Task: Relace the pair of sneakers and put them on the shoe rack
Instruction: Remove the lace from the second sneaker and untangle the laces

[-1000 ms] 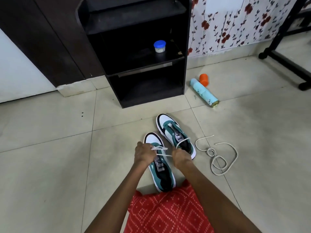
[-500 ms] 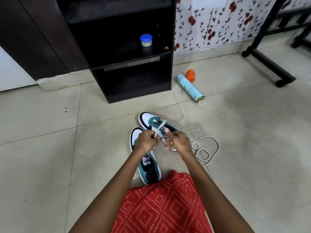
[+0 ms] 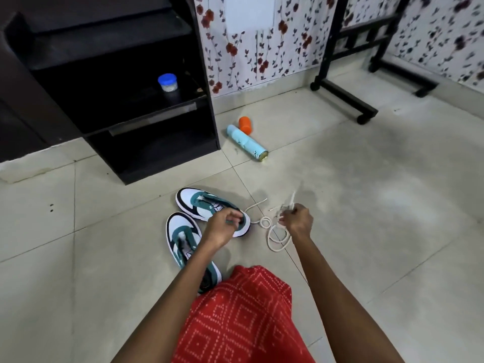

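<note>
Two white, teal and black sneakers lie side by side on the tiled floor, the near sneaker [image 3: 183,238] toe-forward by my knee and the far sneaker [image 3: 204,204] angled right. My left hand [image 3: 222,227] hovers over the far sneaker's heel, fingers curled with nothing visible in them. My right hand [image 3: 297,221] is shut on a white lace [image 3: 289,203], blurred by motion, right of the shoes. Below that hand a second white lace [image 3: 273,241] lies in loose loops on the floor. The black shoe rack [image 3: 167,150] stands just beyond the sneakers.
A small blue-lidded jar [image 3: 168,83] sits on the rack's middle shelf. A pale blue spray can [image 3: 247,143] and its orange cap [image 3: 245,124] lie on the floor right of the rack. A black metal stand [image 3: 343,94] is at the back right. My red patterned garment [image 3: 235,318] covers my lap.
My hands, which held the lace together over the near sneaker, have parted. The right hand has carried the lace rightward over the coiled lace; the left has let go.
</note>
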